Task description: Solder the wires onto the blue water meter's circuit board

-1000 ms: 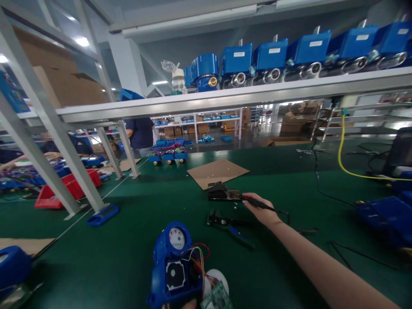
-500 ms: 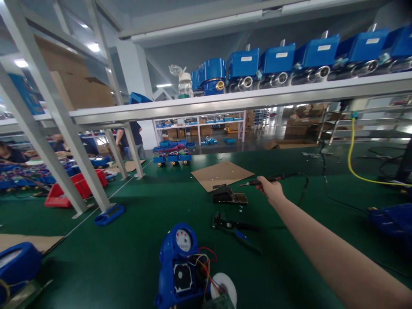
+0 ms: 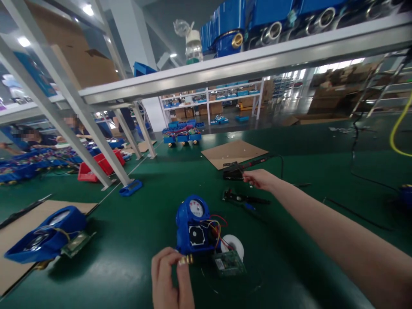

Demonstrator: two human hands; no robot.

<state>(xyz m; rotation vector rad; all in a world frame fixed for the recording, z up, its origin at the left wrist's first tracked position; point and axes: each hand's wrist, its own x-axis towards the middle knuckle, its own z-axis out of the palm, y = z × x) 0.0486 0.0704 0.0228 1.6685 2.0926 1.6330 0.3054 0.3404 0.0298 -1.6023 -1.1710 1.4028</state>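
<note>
A wide green bench (image 3: 135,240) is filling most of the view, w/ a grey metal shelf (image 3: 257,64) running across overhead on slanted legs and carrying blue meter units (image 3: 225,30) along its top. Near the bench's front edge, the blue meter (image 3: 193,225) is standing upright, dial facing up, coloured wires spilling out its right side to a small green circuit board (image 3: 229,262) lying flat just beside it, and a white roll (image 3: 234,244) is sitting right behind the board. The left hand (image 3: 170,281) is pinching a small brass fitting at the meter's base, fingers pressed together. The right hand (image 3: 259,178) is reaching out toward mid-bench, fingers closed around a thin soldering iron (image 3: 254,163) whose cord is trailing off to the right; its tip is sitting at a black stand (image 3: 233,171). Black pliers (image 3: 241,198) are lying flat just in front of the stand. A cardboard sheet (image 3: 233,152) is lying beyond. At the bench's left edge, another blue meter (image 3: 45,234) is lying tilted on cardboard. Farther left, a red bin (image 3: 99,165) and other people working at a crowded stretch. Background: warehouse racks w/ boxes, bright ceiling lights.
</note>
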